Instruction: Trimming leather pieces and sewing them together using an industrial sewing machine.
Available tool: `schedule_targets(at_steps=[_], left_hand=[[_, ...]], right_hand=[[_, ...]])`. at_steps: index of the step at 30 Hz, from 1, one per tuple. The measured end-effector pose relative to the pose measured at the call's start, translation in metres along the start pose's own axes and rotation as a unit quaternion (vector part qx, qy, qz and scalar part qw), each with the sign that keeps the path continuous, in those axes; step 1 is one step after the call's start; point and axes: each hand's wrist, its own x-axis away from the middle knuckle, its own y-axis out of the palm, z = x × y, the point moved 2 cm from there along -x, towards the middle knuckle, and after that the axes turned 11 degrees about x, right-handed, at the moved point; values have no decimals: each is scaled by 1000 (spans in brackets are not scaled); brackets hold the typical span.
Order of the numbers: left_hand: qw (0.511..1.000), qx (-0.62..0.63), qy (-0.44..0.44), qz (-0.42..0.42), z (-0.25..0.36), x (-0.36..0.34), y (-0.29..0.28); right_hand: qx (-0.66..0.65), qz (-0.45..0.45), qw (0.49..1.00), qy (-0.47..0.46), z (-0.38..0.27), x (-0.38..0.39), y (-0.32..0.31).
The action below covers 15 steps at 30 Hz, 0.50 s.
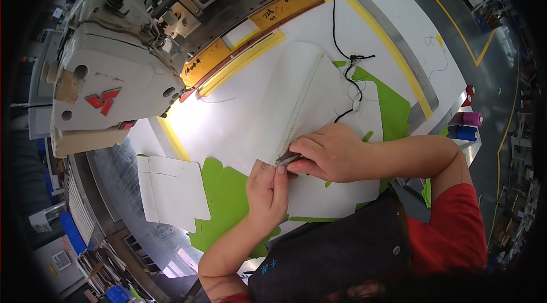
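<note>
My left hand (266,190) pinches the near corner of a white, folded fabric panel (302,89) with a stitched seam along its edge. In my right hand (337,154) is a small grey metal tool, which looks like thread snips (289,159); its tip is at the seam's end, right beside my left fingertips. My fingers cover most of the tool. A knotted black cord (334,18) hangs from above and runs down behind my right hand. Under the panel lie green fabric pieces (225,189) and more white fabric (336,197).
A large sewing machine head (114,86) stands at the left, its lamp lighting the white tabletop. Yellow tape (376,24) and a marked yellow strip (228,41) border the work area. A smaller white panel (174,189) lies at left. Thread spools (464,133) stand on the right edge.
</note>
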Motion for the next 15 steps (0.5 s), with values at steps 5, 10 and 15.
schedule_targets(at_steps=[5, 10, 15], left_hand=[[995, -82, 49, 2, 0, 0, 0], [989, -128, 70, 10, 0, 1, 1], [988, -143, 51, 4, -6, 1, 0]], right_hand=[[19, -17, 1000, 4, -4, 1, -1], [10, -49, 998, 27, -8, 1, 0], [-52, -99, 990, 85, -5, -3, -4]])
